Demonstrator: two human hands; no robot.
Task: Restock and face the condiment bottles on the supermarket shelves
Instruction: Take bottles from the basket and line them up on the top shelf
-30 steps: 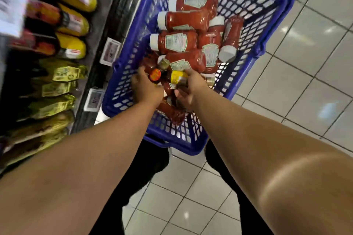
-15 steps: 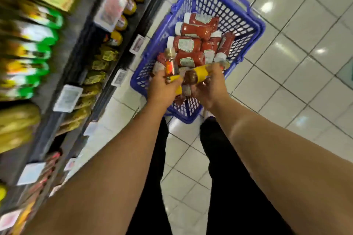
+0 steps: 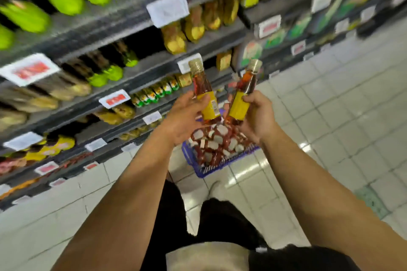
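Note:
My left hand [image 3: 184, 116] grips a small amber sauce bottle [image 3: 203, 92] with a yellow label and gold cap, held upright. My right hand [image 3: 256, 114] grips a second bottle of the same kind [image 3: 241, 99], tilted slightly right. Both bottles are raised in front of the shelves [image 3: 136, 26], side by side and apart from the products there. Below my hands stands the blue basket [image 3: 207, 169] on the floor, filled with several red ketchup bottles [image 3: 217, 141] with white caps.
Dark shelves run along the left and top, stocked with blurred yellow, green and brown bottles and pouches, with white and red price tags [image 3: 168, 9] on their edges. White floor tiles [image 3: 330, 116] spread to the right. My dark trousers [image 3: 220, 222] show below.
Both hands took a small yellow-labelled bottle each out of the basket and lifted them up toward the shelves. The view swung from the basket up to the shelving.

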